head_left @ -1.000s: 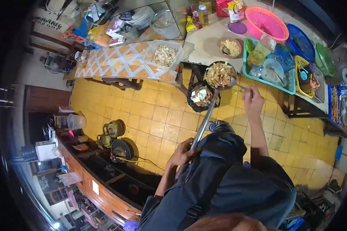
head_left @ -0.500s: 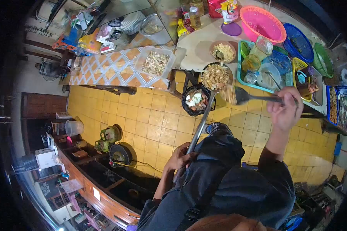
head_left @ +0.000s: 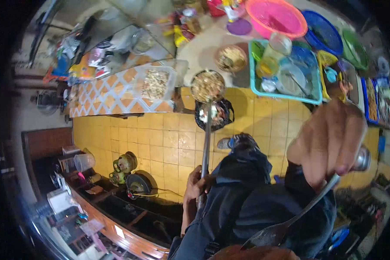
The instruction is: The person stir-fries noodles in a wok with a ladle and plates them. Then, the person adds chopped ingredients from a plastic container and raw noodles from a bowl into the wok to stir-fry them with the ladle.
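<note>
Here the long metal handle (head_left: 207,143) of the pan is firmly clasped by the left grip (head_left: 196,187), and the food-laden pan (head_left: 223,90) is held out well ahead of it, seen partly over a black-lined bin (head_left: 230,123) and close to the edge of the table (head_left: 198,58). Up close to the camera, the spoon (head_left: 286,225) is clamped in the curled fingers of the right grip (head_left: 327,145), its head slanted down and to the left of that grip, while well ahead of it a teal tray (head_left: 251,73) and a bowl of yellowish food (head_left: 218,64) are carried by the table.
</note>
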Available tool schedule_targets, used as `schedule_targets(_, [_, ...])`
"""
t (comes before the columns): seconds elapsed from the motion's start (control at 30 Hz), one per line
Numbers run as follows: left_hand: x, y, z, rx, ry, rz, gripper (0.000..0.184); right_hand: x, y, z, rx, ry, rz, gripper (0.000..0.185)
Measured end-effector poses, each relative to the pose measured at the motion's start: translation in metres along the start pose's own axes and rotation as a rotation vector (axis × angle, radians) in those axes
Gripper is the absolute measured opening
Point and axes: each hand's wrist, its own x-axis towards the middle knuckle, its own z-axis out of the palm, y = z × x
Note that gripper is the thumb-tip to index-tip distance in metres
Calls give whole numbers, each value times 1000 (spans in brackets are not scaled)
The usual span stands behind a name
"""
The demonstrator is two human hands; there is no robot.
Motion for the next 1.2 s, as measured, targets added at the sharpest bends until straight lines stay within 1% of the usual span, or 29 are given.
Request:
schedule_targets(0.07, [6,5,8,-99,19,67,13,0,-1,-2,33,111,33,10])
schedule_targets(0.13, [10,8,10,-102,40,25,13,4,1,-11,133,213,112,11])
schedule_targets(0.17, [9,9,12,-71,78,-2,11,2,1,-19,154,214,117,11])
schedule_targets(0.2, [9,9,13,-43,122,-23,10,-3,-2,-28,-46,288,53,11])
schedule_targets(0.23, [8,4,16,-1,227,-26,10,-10,-4,-39,-243,359,-9,12])
schedule_targets(0.3, [3,6,15,-46,240,-37,10,-37,-1,-77,-507,542,-26,11])
schedule_targets(0.33, [0,8,14,-79,223,-48,10,-45,9,-89,-718,720,140,10])
schedule_targets(0.37, [-3,-9,8,-119,243,-14,11,-53,22,-103,-937,883,308,9])
schedule_targets(0.4, [-6,-11,9,-143,267,13,11,-67,43,-125,-1075,934,413,11])
schedule_targets(0.43, [-12,-13,10,-164,303,-3,11,-86,69,-150,-1216,978,516,13])
schedule_targets(0.47, [-18,-17,12,-187,345,-23,11,-107,96,-170,-1351,990,540,14])
schedule_targets(0.5, [-23,-24,14,-201,369,3,11,-131,123,-191,-1486,992,557,14])
schedule_targets(0.57, [-31,-29,24,-250,451,36,11,-189,164,-243,-1690,878,664,22])
schedule_targets(0.6, [-38,-34,30,-272,495,45,12,-191,177,-248,-1670,797,661,22])
schedule_targets(0.67, [-56,-51,39,-329,619,97,14,-193,204,-255,-1491,963,553,45])
schedule_targets(0.73, [-80,-70,52,-412,654,116,17,-217,217,-292,-1848,752,769,67])
schedule_targets(0.77, [-87,-88,56,-513,658,193,17,-213,222,-294,-1840,799,802,70])
schedule_targets(0.8, [-94,-103,63,-563,733,247,17,-208,232,-285,-1830,841,833,73])
schedule_targets(0.87, [-120,-130,84,-515,895,334,16,-200,261,-251,-1749,819,694,71])
schedule_targets(0.9, [-146,-117,95,-786,845,320,16,-194,279,-224,-1748,594,785,64])
schedule_targets(0.93, [-163,-120,105,-871,942,370,16,-190,294,-190,-1746,349,873,58])
schedule_targets(1.0, [-188,-133,119,-893,1076,469,21,-193,337,-106,-1290,-200,1099,41])
schedule_targets(1.07, [-198,-170,124,-953,1245,535,21,-210,376,-25,-838,-970,1421,32])
schedule_targets(1.13, [-211,-187,130,-885,1477,507,25,-216,368,95,-268,-1349,1768,26])
schedule_targets(1.17, [-210,-203,130,-944,1575,527,25,-219,355,148,-45,-1349,1845,24])
schedule_targets(1.2, [-211,-223,125,-905,1750,510,25,-226,346,190,172,-1326,1919,23])
